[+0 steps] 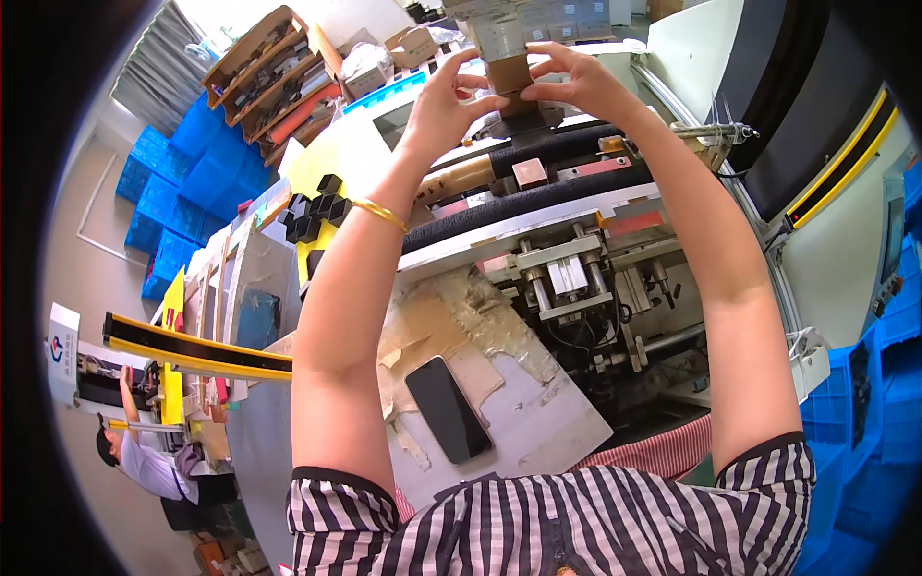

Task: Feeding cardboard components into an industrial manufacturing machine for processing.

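My left hand [448, 104] and my right hand [582, 81] are raised at the far side of the machine, on either side of a small brown box-shaped block [509, 73]. Their fingers curve in, and the thumb tips press at its lower edge. Above the block is a pale, worn machine head [501, 38]. Dark flat material [520, 123] lies just below the block. A gold bangle [381, 213] circles my left wrist. How far the fingers wrap behind the block is hidden.
Nearer are black rollers [523, 204], a pinkish block [529, 174] and metal cylinders [567, 276]. A phone [448, 410] lies on a worn board. Small black boxes [315, 213] sit on yellow sheets at left. Blue crates [834, 398] stand right; another person [158, 466] works far left.
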A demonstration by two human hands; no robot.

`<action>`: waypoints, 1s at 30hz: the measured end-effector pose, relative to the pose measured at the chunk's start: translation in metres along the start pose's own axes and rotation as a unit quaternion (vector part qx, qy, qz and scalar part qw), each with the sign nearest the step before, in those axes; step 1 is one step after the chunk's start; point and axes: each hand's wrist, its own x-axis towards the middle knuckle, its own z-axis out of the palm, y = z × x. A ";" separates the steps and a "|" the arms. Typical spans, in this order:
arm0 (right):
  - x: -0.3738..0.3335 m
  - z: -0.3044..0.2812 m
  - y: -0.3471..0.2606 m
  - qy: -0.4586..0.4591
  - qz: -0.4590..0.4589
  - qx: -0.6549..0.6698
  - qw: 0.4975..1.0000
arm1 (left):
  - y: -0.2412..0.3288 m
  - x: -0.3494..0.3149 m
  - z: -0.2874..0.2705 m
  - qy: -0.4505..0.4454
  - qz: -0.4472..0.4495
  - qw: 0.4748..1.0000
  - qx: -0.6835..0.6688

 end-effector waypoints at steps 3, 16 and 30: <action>-0.016 -0.001 -0.025 0.218 0.044 0.151 0.963 | 0.015 -0.022 0.010 0.108 0.027 0.993 0.033; -0.244 0.184 -0.370 -0.354 0.074 0.396 0.844 | 0.070 -0.511 -0.186 0.246 -0.328 0.912 -0.006; -0.190 0.373 -0.594 -0.573 -0.110 0.344 0.736 | 0.312 -1.186 -0.240 0.402 -0.846 0.104 0.335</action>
